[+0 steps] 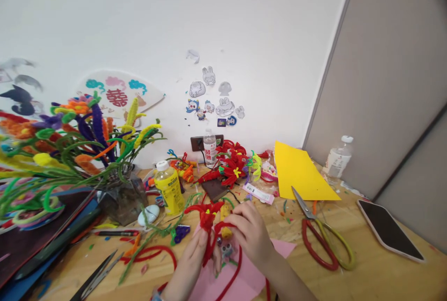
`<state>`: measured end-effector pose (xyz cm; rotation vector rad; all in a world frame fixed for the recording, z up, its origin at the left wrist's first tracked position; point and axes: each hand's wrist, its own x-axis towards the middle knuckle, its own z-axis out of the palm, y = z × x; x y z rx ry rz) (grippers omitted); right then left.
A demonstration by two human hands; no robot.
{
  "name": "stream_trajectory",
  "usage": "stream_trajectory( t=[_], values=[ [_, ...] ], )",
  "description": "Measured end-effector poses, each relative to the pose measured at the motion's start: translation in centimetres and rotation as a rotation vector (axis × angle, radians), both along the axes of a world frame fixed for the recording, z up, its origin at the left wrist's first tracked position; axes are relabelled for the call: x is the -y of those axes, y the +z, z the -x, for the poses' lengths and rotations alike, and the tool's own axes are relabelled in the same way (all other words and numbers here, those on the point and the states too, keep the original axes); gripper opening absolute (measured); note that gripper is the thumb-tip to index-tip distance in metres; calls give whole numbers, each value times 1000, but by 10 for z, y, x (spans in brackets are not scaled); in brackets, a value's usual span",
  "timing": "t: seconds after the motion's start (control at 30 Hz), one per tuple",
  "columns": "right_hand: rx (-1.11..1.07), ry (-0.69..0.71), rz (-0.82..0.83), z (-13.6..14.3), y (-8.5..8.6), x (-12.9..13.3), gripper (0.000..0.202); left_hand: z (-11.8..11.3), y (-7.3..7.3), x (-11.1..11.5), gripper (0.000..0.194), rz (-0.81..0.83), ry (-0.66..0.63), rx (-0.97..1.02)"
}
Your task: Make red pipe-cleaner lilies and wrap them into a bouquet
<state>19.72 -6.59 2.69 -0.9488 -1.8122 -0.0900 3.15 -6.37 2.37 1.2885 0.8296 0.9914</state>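
Observation:
A red pipe-cleaner flower (206, 217) with a yellow middle stands upright in my left hand (195, 249), whose fingers are closed round its base. Just to the right, my right hand (252, 232) pinches a red pipe cleaner (228, 225) that loops beside the flower. Red strands hang below both hands, over pink paper (244, 277). Behind and between the hands are a small grey-blue figure (226, 249) and something yellow, partly hidden. A green pipe-cleaner stem (139, 247) lies to the left of my left hand.
Scissors with red and yellow handles (319, 245) lie right, near a phone (389, 229) and yellow paper (296, 175). Dark scissors (96, 277) are front left. A yellow bottle (169, 189), a vase of pipe-cleaner flowers (124, 198) and red flowers (232, 166) stand or lie farther back.

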Motion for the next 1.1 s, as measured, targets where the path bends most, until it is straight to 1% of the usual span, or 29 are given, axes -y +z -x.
stream_trajectory(
  t=[0.07, 0.1, 0.17, 0.33, 0.47, 0.57, 0.63, 0.73, 0.83, 0.97, 1.1],
  values=[
    [24, -17, -26, 0, 0, 1, 21, 0, -1, 0, 53, -61, -122, -119],
    [35, -24, -36, 1, 1, 1, 22, -1, -1, 0, 56, -80, -140, -144],
    [53, -35, -44, 1, 2, 2, 24, -1, -3, 1, 59, -94, -133, -154],
    [83, -64, -55, 1, 3, 2, 25, -2, -8, 0, 55, -55, -136, -119],
    [98, -77, -62, 3, 1, 2, 26, -4, -11, -1, 46, 18, -153, -34],
    [85, -74, -71, 4, 1, 2, 26, -4, -16, -1, 42, 27, -151, 21],
    [31, -41, -53, 4, 1, 2, 23, -5, -20, -2, 41, 53, -156, 66],
    [-115, 31, 16, 4, 2, 1, 13, -4, -25, -4, 40, 107, -188, 119],
    [-243, 91, 86, 3, 2, -1, 6, -3, -27, -4, 41, 131, -221, 151],
    [-323, 211, 175, 0, 1, -2, 14, -1, -27, -3, 43, 146, -305, 191],
    [-311, 343, 229, 1, 2, -1, 17, -2, -25, -2, 42, 146, -314, 160]
  ],
)
